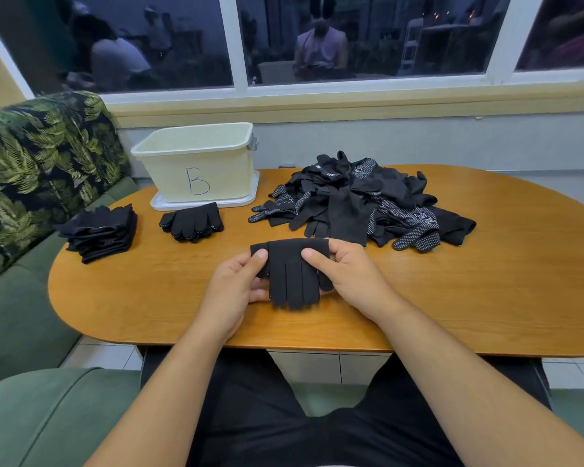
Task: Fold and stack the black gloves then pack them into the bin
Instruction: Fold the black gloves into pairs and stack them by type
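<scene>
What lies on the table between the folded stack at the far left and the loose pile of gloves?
In the head view, a smaller glove stack lies there, just in front of the bin, apart from both.

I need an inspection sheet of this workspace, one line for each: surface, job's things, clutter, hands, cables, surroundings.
Surface: oval wooden table, carrying all job items.
Job's things: black glove held over the table's near part; loose glove pile at back right; tall folded stack at left; smaller stack before the bin, marked B, on a white tray.
Clutter: nothing seen.
Hands: left hand and right hand each grip one side of the black glove.
Cables: nothing seen.
Surroundings: leaf-patterned sofa at left; window behind.
</scene>
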`<state>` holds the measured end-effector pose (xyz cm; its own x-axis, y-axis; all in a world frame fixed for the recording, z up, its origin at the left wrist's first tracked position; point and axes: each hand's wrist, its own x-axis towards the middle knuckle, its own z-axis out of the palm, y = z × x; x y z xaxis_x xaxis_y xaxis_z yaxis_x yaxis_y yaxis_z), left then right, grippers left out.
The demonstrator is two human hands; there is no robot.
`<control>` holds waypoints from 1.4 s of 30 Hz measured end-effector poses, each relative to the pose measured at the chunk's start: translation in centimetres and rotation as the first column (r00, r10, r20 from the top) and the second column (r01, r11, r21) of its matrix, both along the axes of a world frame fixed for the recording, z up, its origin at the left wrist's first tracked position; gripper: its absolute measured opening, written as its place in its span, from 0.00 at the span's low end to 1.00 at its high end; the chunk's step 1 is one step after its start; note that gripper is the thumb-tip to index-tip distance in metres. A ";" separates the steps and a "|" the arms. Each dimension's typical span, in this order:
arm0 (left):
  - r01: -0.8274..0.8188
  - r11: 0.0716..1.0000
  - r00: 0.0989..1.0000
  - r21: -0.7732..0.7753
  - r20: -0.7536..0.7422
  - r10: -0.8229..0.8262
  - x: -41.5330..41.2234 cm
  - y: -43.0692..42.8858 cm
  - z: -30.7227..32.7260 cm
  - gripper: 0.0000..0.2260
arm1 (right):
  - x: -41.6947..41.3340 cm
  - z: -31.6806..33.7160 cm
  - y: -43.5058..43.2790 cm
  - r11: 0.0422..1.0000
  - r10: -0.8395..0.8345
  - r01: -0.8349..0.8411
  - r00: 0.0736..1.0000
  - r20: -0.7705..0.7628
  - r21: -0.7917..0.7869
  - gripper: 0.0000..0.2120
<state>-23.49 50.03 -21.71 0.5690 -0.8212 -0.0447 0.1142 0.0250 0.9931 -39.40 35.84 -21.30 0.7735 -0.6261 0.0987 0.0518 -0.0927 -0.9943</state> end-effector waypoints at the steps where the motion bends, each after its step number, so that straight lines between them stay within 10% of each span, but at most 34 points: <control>1: -0.013 1.000 1.000 -0.004 0.003 0.013 -0.1 0.0 0.0 0.14 | 0.0 0.1 0.0 1.000 0.010 -0.010 1.000 -0.017 -0.008 0.10; 11: -0.170 0.966 0.982 -0.193 0.044 0.182 1.0 1.7 0.2 0.27 | 3.6 0.9 1.7 0.998 -0.037 0.036 0.999 0.029 0.048 0.19; 15: -0.322 0.926 0.916 -0.199 0.181 0.358 2.9 3.1 0.5 0.17 | 7.0 1.0 2.9 0.993 0.012 -0.022 0.996 0.088 0.112 0.33; 26: -0.504 0.857 0.797 -0.105 0.328 0.508 14.0 4.1 3.2 0.11 | 19.2 3.1 3.6 0.988 0.056 -0.061 0.998 0.041 0.144 0.08; 42: -0.486 0.843 0.748 0.230 0.609 0.264 23.1 -0.7 2.6 0.21 | 29.4 3.6 0.0 0.946 -0.001 0.055 0.986 -0.167 0.320 0.12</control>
<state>-0.39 49.34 -19.13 0.8445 -0.5210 0.1236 -0.3765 -0.4136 0.8290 -9.98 35.87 -17.66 0.7436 -0.6252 -0.2373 -0.1102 0.2354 -0.9656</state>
